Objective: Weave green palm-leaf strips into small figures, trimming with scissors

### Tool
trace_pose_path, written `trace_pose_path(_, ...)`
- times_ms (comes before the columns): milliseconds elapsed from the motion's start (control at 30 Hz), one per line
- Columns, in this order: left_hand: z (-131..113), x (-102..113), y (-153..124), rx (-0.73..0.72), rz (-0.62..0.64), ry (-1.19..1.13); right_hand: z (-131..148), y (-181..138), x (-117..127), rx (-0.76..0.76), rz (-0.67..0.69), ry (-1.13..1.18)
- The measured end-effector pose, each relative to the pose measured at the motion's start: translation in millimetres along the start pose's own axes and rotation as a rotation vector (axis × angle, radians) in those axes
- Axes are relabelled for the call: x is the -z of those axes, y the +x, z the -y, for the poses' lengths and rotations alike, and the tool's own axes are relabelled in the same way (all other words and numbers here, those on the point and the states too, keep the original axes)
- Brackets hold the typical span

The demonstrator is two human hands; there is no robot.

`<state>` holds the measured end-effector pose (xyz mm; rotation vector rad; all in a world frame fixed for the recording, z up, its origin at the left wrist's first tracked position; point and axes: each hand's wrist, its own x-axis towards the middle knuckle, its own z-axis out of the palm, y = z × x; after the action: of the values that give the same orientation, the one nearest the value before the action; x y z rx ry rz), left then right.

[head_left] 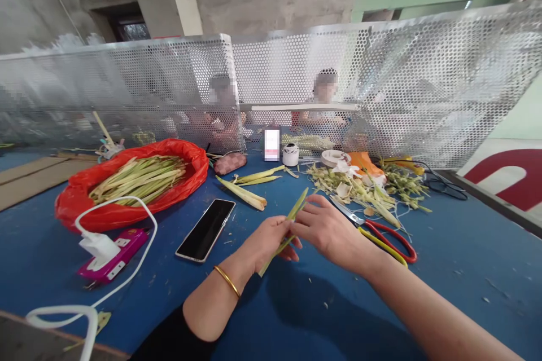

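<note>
To work this long, flat, yellow-green strip of plant leaf point(298, 203) well, I would ask for a light, even pinch from both sides and small finger movements rather than pulls of the whole arm, since such a fibre would probably split lengthwise if twisted hard. I would also want the two pinches close together, as they are here, so that the short stretch between them cannot buckle.

On my feed the left hand point(271, 241) has thumb and fingers together on the strip, and the right hand point(325, 230) is clamped on it just beside the left thumb. The fingertips overlap there, so I cannot tell whether the strip is one layer or folded. It slants between the hands above the blue tabletop point(466, 279), its upper tip pointing away from the wearer and its lower end showing beneath the left hand.

As for pose, I see the left forearm coming up from the lower left, the thin gold bangle point(227, 281) at its wrist and the black sleeve point(173, 330) ending below it. The right forearm is bare and reaches in from the lower right, back of the hand upward, fingers bent inward. Near that wrist lie the metal scissors with red and yellow handles point(358, 219), and I would give them some room
</note>
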<state>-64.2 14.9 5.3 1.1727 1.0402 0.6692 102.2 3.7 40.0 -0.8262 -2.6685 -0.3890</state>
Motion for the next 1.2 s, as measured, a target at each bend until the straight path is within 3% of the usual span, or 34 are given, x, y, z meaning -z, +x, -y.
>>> trace_pose_path(167,-3,-1,-2,0.061,0.049,-0.185,-3,-5,-7,-0.095,-0.142,-0.053)
trace_pose_path(267,-9,3,-1,0.050,0.004,-0.448,-1,-7,-15,-0.368,-0.327,0.074)
trace_pose_path(300,-10,5,0,0.028,-0.023,-0.537,1,-6,-19,-0.494,-0.335,0.186)
trace_pose_path(367,-14,8,2,-0.018,-0.066,-0.696,8,-3,-26,-0.678,-0.169,0.561)
trace_pose_path(467,-17,11,3,-0.081,-0.115,-0.840,20,2,-36,-0.707,0.224,1.213)
trace_pose_path(567,-18,11,2,-0.118,-0.129,-0.862,32,5,-41,-0.762,0.295,1.484)
trace_pose_path(900,-12,7,2,-0.129,-0.123,-0.799,35,6,-44,-0.828,0.202,1.610)
trace_pose_path(1200,-13,8,4,-0.217,-0.094,-0.851,33,5,-48,-0.807,0.220,1.638)
